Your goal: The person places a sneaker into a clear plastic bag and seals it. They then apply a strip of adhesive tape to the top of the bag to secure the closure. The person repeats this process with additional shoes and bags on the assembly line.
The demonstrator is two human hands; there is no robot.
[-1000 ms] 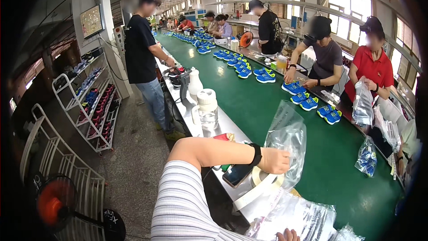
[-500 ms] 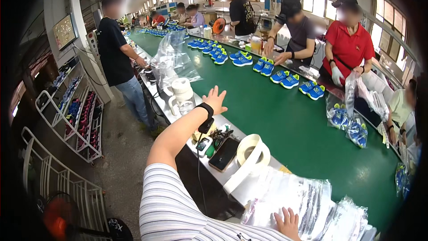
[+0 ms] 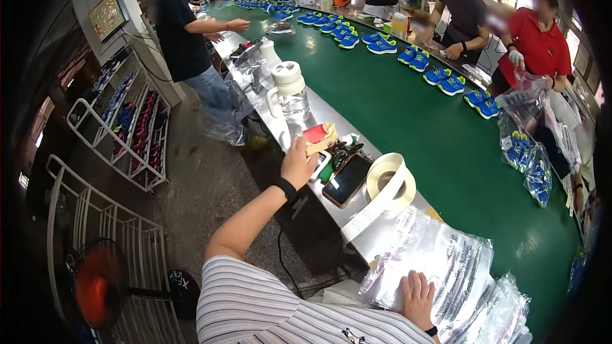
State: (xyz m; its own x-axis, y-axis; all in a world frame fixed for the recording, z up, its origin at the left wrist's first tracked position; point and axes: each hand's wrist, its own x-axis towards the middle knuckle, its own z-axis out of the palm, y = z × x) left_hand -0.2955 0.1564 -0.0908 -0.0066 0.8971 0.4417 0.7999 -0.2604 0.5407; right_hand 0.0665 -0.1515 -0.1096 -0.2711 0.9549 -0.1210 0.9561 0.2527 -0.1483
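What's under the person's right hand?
The right hand rests on a pile of clear plastic bags. The hand covers part of the pile, and whatever lies beneath the bags cannot be seen.

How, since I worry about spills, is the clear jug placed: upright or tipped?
Upright: the jug rests on the bench, its white lid on top.

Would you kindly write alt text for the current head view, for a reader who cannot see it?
A person's right hand lies spread on a pile of clear plastic bags, while the left hand is close to a red-and-tan packet. Blue shoes line the right side of a green work surface, with co-workers beyond.
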